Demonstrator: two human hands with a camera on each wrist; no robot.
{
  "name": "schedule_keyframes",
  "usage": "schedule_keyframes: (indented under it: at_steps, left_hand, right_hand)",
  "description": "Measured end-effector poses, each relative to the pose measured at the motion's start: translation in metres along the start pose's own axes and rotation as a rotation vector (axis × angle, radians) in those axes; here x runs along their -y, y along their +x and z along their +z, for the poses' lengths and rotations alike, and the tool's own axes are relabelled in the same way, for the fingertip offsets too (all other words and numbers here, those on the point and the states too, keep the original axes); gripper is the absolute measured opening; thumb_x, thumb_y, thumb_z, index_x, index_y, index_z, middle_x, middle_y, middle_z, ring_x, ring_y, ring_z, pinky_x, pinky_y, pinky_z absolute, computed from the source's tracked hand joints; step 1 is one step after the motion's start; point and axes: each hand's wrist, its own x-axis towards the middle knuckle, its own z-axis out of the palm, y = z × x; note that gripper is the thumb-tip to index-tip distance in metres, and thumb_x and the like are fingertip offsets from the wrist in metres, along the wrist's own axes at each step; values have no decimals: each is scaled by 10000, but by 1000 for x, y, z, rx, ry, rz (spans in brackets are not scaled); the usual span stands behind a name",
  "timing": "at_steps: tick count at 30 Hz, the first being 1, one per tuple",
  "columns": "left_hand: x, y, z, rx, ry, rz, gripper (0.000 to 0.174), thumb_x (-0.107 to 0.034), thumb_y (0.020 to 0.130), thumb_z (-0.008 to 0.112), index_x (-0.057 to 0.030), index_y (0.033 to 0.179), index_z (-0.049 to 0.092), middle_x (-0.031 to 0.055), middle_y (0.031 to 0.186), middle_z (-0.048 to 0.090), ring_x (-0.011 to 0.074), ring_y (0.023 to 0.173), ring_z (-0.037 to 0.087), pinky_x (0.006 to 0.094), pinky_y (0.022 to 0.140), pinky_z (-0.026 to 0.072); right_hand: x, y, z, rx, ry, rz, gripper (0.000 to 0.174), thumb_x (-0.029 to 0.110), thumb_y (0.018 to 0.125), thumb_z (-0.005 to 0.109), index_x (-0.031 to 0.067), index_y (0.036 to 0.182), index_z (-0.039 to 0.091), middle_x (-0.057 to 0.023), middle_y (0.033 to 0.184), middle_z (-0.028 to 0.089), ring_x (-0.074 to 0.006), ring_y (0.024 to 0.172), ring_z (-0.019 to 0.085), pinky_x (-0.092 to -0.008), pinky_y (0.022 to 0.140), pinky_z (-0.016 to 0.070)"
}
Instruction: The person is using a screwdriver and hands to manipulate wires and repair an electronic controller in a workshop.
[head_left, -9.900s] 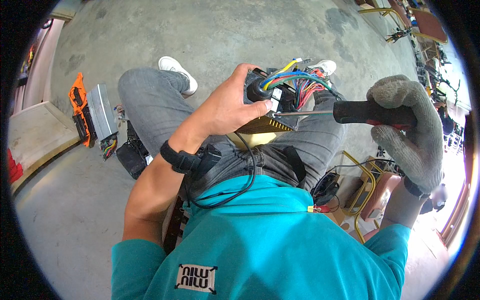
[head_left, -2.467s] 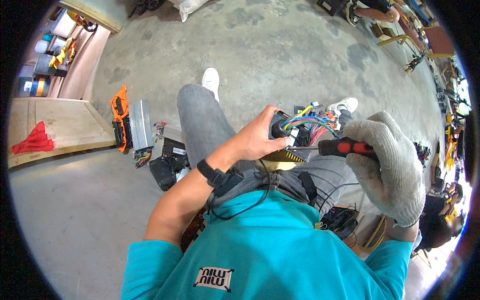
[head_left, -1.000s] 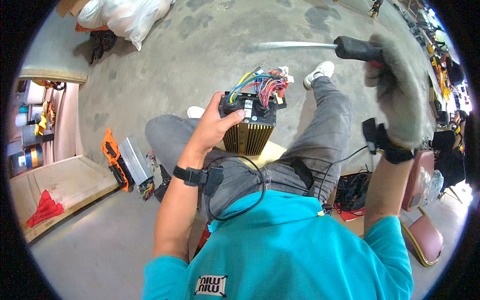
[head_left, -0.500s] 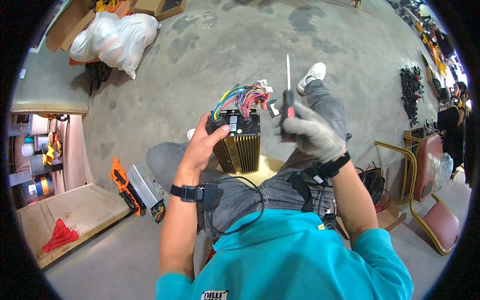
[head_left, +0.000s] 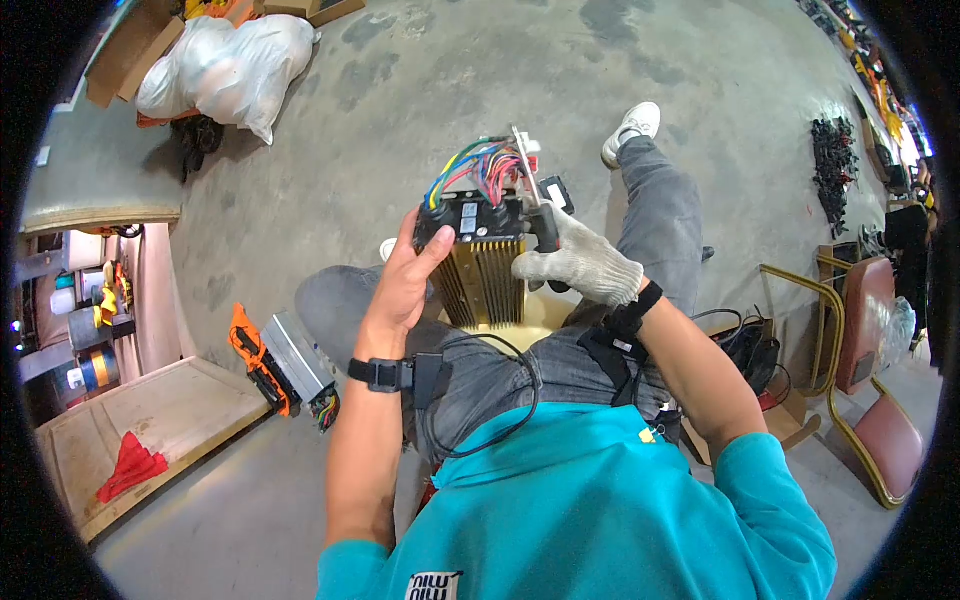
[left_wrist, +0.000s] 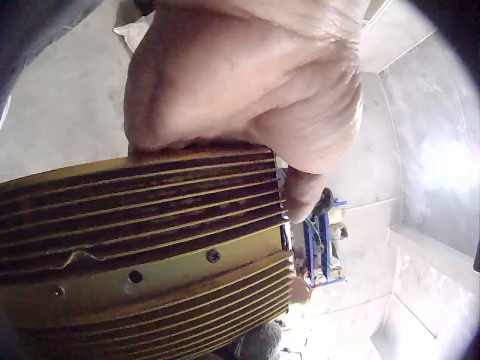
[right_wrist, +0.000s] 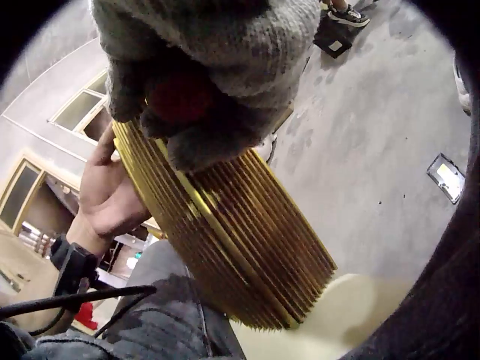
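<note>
Closest to me on the head view, both forearms come up over the lap to one thing — a gold finned controller box (head_left: 485, 285) standing on end on a pale seat (head_left: 527, 336) between the knees. My left hand (head_left: 405, 275), bare, wraps the box's left side, with the thumb on its black end plate; the left wrist view shows the palm pressed flat on the fins. My right hand (head_left: 580, 265), in a grey knit glove, has its fingers curled tight round the handle of a screwdriver (head_left: 545, 230) and rests against the box's right side, shaft pointing up past the coloured wires (head_left: 480, 165). The hands are close together, the box between them.

Further out on the concrete floor (head_left: 400, 80), to the left, lies a silver finned unit (head_left: 295, 360) beside a wooden board (head_left: 160, 425) with a red cloth (head_left: 130, 468) — and beyond, a white sack (head_left: 225, 55).
</note>
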Motion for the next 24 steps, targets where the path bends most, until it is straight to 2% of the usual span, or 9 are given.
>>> schedule_keyframes:
  at_steps: [3, 8, 10, 12, 14, 16, 20, 21, 24]
  left_hand:
    - [8, 2, -7, 93, -12, 55, 660, -217, 979, 734, -39, 1513, 389, 43, 1360, 598, 163, 1273, 535, 341, 1119, 384]
    - [9, 1, -9, 152, 62, 121, 750, -194, 937, 779, -37, 1535, 355, 78, 1425, 552, 191, 1330, 501, 357, 1151, 359]
    - [10, -3, -11, 154, 82, 136, 788, -190, 917, 799, -34, 1540, 344, 91, 1443, 537, 201, 1348, 489, 362, 1161, 351]
    - [13, -4, -18, 143, 165, 23, 857, -183, 877, 835, -22, 1546, 324, 115, 1453, 524, 222, 1358, 486, 367, 1166, 348]
    - [23, -4, -28, 151, 198, -33, 913, -162, 838, 864, 1, 1546, 311, 122, 1449, 531, 230, 1348, 497, 365, 1163, 356]
    - [39, -4, -37, 164, 332, -228, 913, -134, 816, 873, 24, 1533, 330, 128, 1430, 553, 238, 1334, 511, 361, 1153, 371]
    - [60, 3, -42, 180, 358, -263, 866, -136, 794, 886, 46, 1491, 406, 143, 1367, 609, 236, 1289, 554, 357, 1125, 406]
    - [62, 8, -43, 148, 383, -310, 856, -146, 791, 890, 51, 1479, 421, 154, 1363, 614, 242, 1264, 576, 356, 1114, 419]
    - [62, 17, -38, 150, 409, -296, 858, -166, 791, 894, 50, 1477, 425, 158, 1360, 614, 248, 1244, 589, 356, 1102, 431]
  right_hand:
    - [1, 8, 6, 14, -15, -5, 675, 349, 814, 849, 44, 1323, 528, 17, 957, 588, -75, 766, 535, -249, 642, 458]
    - [2, 16, 2, 13, -106, -67, 642, 349, 808, 852, 34, 1286, 560, 6, 992, 621, -69, 801, 546, -237, 648, 467]
    - [9, 13, 0, 26, -112, -10, 627, 346, 801, 854, 38, 1271, 576, 3, 990, 627, -75, 816, 572, -250, 658, 481]
    - [10, 15, -4, 14, -132, 57, 595, 336, 801, 847, 44, 1253, 592, 2, 969, 634, -92, 808, 598, -269, 662, 496]
    - [-6, 22, -4, 15, -66, -28, 547, 314, 823, 820, 39, 1242, 601, -6, 943, 649, -102, 796, 612, -278, 651, 502]
    - [-9, 25, -5, 44, 83, -154, 487, 289, 843, 798, 30, 1214, 619, -10, 930, 663, -101, 766, 618, -263, 629, 502]
    - [-15, 28, -14, 7, 153, -22, 424, 256, 849, 795, 24, 1174, 653, -22, 955, 679, -120, 776, 645, -273, 642, 526]
    - [-12, 26, -10, -19, 261, -54, 394, 257, 873, 780, 41, 1175, 650, -14, 930, 668, -100, 707, 623, -254, 598, 502]
    - [-32, 36, -19, -71, 389, 6, 367, 271, 895, 766, 65, 1171, 640, 1, 900, 648, -65, 651, 581, -224, 553, 471]
